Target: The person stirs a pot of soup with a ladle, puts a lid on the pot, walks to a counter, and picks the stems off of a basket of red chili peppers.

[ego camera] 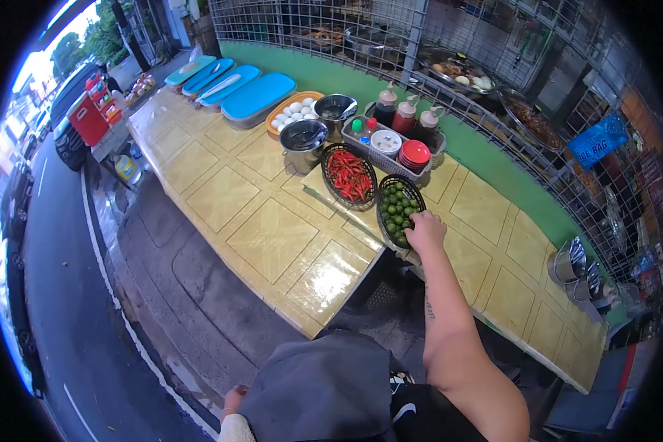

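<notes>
My right hand [426, 232] reaches to the right rim of a black oval basket of small green citrus fruits [396, 210], its fingers bent at the fruits; whether they grip one is hidden. Beside it on the left is a black basket of red chili peppers [349, 175]. My left hand [234, 399] hangs low at the bottom, beside the dark cloth over my front, partly hidden. Behind the baskets, a grey plastic tray [359, 141] holds squeeze bottles [404, 115], red bowls [414, 152] and a white bowl [386, 142].
Metal pots [303, 146], an orange tray of white eggs [271, 119] and blue-lidded containers [258, 96] stand farther left on the yellow-patterned table [243, 193]. Metal containers [569, 265] are at the right. A wire grille [331, 27] runs behind; a road [61, 276] lies left.
</notes>
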`<state>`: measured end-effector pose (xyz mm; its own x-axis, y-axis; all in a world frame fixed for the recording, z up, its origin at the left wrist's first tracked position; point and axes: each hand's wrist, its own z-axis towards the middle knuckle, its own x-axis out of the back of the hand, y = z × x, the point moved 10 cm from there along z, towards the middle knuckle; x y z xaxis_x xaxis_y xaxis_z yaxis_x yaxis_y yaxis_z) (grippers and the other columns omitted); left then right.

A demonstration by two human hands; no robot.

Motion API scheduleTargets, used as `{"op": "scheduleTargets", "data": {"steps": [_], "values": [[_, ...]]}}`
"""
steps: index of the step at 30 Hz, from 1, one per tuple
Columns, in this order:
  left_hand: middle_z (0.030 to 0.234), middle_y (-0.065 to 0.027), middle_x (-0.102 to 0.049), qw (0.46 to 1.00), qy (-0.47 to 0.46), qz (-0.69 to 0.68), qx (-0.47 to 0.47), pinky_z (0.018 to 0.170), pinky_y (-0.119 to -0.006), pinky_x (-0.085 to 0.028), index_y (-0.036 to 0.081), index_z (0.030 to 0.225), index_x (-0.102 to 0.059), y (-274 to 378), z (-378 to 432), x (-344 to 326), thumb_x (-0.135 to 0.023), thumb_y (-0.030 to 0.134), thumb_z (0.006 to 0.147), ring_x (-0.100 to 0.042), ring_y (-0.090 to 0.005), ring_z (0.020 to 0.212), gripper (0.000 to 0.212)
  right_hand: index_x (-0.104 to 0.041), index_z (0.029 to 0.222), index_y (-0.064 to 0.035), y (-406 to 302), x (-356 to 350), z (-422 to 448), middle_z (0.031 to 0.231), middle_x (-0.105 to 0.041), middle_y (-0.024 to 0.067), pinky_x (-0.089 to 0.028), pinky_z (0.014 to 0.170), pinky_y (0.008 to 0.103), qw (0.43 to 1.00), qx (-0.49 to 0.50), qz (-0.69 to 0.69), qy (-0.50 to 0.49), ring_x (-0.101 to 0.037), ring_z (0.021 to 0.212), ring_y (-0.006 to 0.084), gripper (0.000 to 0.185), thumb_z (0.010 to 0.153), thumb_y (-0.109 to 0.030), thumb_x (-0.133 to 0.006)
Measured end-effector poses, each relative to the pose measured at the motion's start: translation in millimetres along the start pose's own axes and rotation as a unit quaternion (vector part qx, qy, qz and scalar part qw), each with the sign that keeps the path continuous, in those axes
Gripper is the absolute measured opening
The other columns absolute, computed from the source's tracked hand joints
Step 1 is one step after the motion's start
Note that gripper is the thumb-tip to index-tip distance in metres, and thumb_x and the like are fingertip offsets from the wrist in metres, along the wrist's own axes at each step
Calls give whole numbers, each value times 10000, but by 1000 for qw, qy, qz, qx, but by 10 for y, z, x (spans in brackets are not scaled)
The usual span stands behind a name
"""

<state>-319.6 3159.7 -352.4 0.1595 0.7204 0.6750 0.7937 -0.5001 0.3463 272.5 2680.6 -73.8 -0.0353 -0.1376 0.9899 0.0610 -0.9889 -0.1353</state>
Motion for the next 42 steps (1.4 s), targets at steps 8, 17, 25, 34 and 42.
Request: {"op": "scheduleTargets", "data": {"steps": [8, 17, 25, 34, 42], "values": [[941, -172, -677, 999, 2, 36, -11, 816, -397, -494, 91, 987, -666, -115, 162, 12, -593, 352, 788, -646, -317, 938, 336, -607, 1133, -154, 123, 167, -188, 1165, -545, 82, -436, 900, 453, 988, -81, 91, 100, -502, 1111, 314, 423, 734, -260, -696], [1113, -156, -637, 994, -17, 103, 37, 971, -402, -409, 175, 1176, -608, -591, 426, -345, -520, 394, 840, -576, -339, 1093, 410, -508, 1187, -32, 914, -901, -263, 983, -591, 99, -467, 758, 330, 858, -191, 449, 158, -581, 849, 240, 486, 728, -65, -665], [1153, -150, -622, 995, -15, 47, 87, 984, -409, -406, 176, 1191, -605, -785, 404, -428, -531, 395, 827, -566, -330, 1115, 432, -380, 1355, -54, 501, -782, -536, 914, -584, 21, -385, 513, 210, 653, -164, 732, 103, -498, 647, 73, 554, 847, 27, -585], [1101, -185, -634, 994, -2, 16, 104, 919, -426, -436, 88, 1137, -627, -735, 412, -432, -549, 390, 815, -579, -329, 1092, 448, -535, 1094, -21, 632, -1032, -496, 820, -572, 21, -445, 528, 210, 646, -240, 715, 113, -537, 647, 91, 241, 890, -128, -607], [1060, -204, -644, 997, -42, -4, 60, 912, -408, -445, 80, 1092, -655, 98, 16, -85, -565, 374, 806, -586, -345, 1077, 420, -564, 939, -36, 835, -1059, -533, 726, -551, 35, -434, 466, 207, 633, -304, 700, 131, -525, 580, 108, 120, 899, -148, -580]]}}
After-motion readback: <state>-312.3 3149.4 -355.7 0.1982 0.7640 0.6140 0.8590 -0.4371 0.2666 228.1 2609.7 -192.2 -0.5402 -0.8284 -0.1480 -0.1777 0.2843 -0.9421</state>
